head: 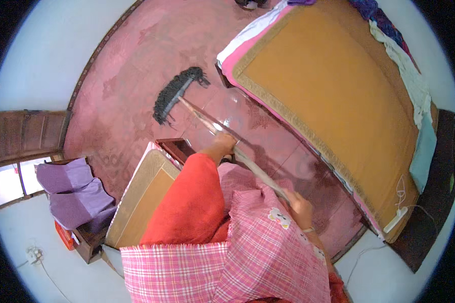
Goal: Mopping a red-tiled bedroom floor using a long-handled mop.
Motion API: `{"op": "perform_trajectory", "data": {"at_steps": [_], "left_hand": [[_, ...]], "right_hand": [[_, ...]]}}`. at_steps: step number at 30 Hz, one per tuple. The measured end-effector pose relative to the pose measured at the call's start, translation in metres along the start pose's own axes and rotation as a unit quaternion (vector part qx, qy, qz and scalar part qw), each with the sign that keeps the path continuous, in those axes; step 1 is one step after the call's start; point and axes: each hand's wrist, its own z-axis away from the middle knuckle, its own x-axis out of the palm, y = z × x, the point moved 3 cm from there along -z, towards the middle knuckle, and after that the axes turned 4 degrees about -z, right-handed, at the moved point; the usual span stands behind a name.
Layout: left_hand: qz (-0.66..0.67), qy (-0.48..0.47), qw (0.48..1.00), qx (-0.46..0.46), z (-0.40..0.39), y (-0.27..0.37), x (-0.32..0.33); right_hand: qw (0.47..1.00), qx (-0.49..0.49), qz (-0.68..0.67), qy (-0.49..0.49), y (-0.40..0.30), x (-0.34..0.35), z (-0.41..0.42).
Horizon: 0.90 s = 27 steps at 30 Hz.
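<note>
A long wooden mop handle (256, 169) runs slantwise across the view, from beside my body up to a mop head of dark strands (174, 92) on the pink patterned floor. My left hand (224, 144), below a red sleeve, is closed around the middle of the handle. Lower down, my right hand (299, 206) grips the handle near its end, with a bangle at the wrist. The floor (208, 110) shines as if wet near the handle. A pink checked cloth (265, 235) hangs over my front.
A large bed with an orange-brown cover (326, 98) stands on the right, a power strip (395, 219) on its corner. A smaller bed or padded bench (144, 200) is close at left. Beyond it, purple cloth (76, 189) drapes wooden furniture. Walls bound the room.
</note>
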Motion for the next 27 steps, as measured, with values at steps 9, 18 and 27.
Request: {"op": "perform_trajectory", "data": {"at_steps": [9, 18, 27], "left_hand": [[0.101, 0.096, 0.984, 0.113, 0.016, 0.012, -0.07], [0.357, 0.257, 0.845, 0.303, 0.008, 0.21, -0.126], [0.255, 0.12, 0.916, 0.285, -0.007, 0.195, -0.018]], "right_hand": [[0.993, 0.104, -0.014, 0.052, -0.018, -0.08, 0.001], [0.941, 0.218, 0.104, 0.237, -0.043, -0.261, 0.089], [0.952, 0.3, -0.052, -0.041, 0.069, -0.131, 0.138]]}}
